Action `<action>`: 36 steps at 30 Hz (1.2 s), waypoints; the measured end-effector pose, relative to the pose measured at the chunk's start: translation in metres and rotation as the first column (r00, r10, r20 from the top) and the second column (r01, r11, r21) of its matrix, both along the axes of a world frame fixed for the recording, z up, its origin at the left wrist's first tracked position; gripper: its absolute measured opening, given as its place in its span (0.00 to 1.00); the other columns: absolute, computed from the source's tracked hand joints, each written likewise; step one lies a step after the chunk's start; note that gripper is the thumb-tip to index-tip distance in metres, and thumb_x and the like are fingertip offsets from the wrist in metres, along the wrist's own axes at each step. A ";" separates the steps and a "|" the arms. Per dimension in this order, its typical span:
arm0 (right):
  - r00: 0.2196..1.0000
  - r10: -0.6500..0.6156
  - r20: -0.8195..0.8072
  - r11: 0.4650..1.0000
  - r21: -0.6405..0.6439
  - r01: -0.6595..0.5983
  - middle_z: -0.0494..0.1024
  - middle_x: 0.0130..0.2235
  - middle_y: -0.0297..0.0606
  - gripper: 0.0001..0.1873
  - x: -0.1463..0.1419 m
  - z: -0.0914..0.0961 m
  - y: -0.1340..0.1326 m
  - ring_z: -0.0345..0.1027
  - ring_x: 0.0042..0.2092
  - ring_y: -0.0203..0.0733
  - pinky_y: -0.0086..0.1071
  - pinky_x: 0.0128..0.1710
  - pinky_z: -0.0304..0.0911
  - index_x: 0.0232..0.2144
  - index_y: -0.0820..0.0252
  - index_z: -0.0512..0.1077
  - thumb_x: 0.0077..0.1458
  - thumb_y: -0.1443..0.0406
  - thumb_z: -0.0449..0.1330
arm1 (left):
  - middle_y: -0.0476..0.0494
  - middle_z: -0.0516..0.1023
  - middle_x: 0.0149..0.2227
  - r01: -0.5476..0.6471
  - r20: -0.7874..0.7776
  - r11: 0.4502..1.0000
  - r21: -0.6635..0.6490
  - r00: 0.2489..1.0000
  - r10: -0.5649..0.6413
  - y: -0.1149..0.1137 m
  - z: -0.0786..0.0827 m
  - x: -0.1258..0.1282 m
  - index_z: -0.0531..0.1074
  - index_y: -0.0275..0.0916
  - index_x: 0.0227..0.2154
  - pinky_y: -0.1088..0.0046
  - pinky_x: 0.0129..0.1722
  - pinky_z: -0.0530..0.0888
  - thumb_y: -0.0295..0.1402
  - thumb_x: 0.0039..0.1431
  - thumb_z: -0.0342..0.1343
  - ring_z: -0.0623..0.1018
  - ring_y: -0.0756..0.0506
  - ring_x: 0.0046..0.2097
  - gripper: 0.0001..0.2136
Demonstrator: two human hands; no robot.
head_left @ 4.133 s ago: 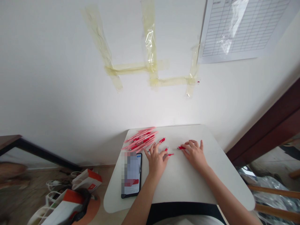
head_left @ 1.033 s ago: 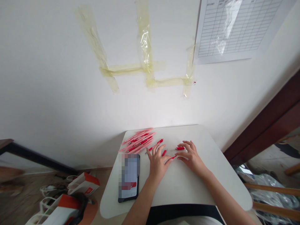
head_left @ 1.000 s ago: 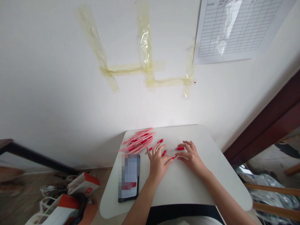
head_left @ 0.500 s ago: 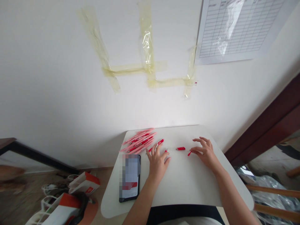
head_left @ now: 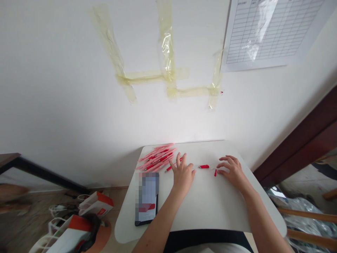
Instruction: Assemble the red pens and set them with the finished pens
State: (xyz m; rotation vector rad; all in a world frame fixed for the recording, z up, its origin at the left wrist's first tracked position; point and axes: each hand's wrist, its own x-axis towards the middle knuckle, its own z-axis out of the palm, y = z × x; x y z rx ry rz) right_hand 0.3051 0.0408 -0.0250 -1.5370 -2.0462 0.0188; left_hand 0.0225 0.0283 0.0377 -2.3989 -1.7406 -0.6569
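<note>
My left hand [head_left: 183,174] is over the table with its fingers spread, and I see nothing held in it. Partly behind its fingers lies a red pen [head_left: 169,169]. A red pen barrel piece [head_left: 204,166] lies between my two hands, with a thin clear part at its left end reaching toward my left hand. Just left of my right thumb is a small red pen part [head_left: 215,173]. My right hand [head_left: 233,173] is open, its fingers apart and curved beside that part. Whatever lies under the left palm is hidden.
A pile of red and pink pens [head_left: 158,158] lies at the back left of the white table [head_left: 210,211]. In front of it rests a phone [head_left: 146,198]. The wall [head_left: 184,119] rises behind. Boxes [head_left: 97,203] stand on the floor at left.
My left hand has moved right, covering the small red piece that was by its thumb. The small red part has left my right fingertips and now stands apart from them.
</note>
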 end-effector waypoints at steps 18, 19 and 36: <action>1.000 0.011 -0.008 0.997 -0.070 -0.012 0.76 0.53 0.38 0.15 -0.009 0.011 -0.011 0.58 0.62 0.61 0.57 0.59 0.58 0.41 0.41 0.81 0.49 0.51 0.68 | 0.40 0.70 0.62 0.022 0.012 1.000 -0.011 1.000 -0.022 -0.002 -0.010 0.025 0.79 0.43 0.29 0.24 0.65 0.43 0.36 0.57 0.63 0.61 0.30 0.68 0.04; 1.000 0.016 -0.008 0.998 -0.069 -0.017 0.76 0.53 0.38 0.15 -0.009 0.010 -0.011 0.58 0.63 0.61 0.57 0.59 0.58 0.41 0.42 0.81 0.50 0.51 0.67 | 0.40 0.70 0.62 0.019 0.019 1.000 -0.011 1.000 -0.019 -0.003 -0.010 0.026 0.79 0.43 0.29 0.24 0.65 0.43 0.36 0.57 0.63 0.61 0.30 0.68 0.05; 0.996 0.085 0.000 0.996 -0.038 -0.085 0.73 0.56 0.39 0.14 -0.024 0.008 0.005 0.54 0.65 0.59 0.57 0.62 0.57 0.45 0.42 0.80 0.57 0.54 0.62 | 0.40 0.71 0.61 0.022 0.101 0.998 -0.065 0.995 -0.016 0.002 -0.018 0.044 0.80 0.43 0.29 0.24 0.63 0.48 0.43 0.56 0.65 0.62 0.29 0.67 0.09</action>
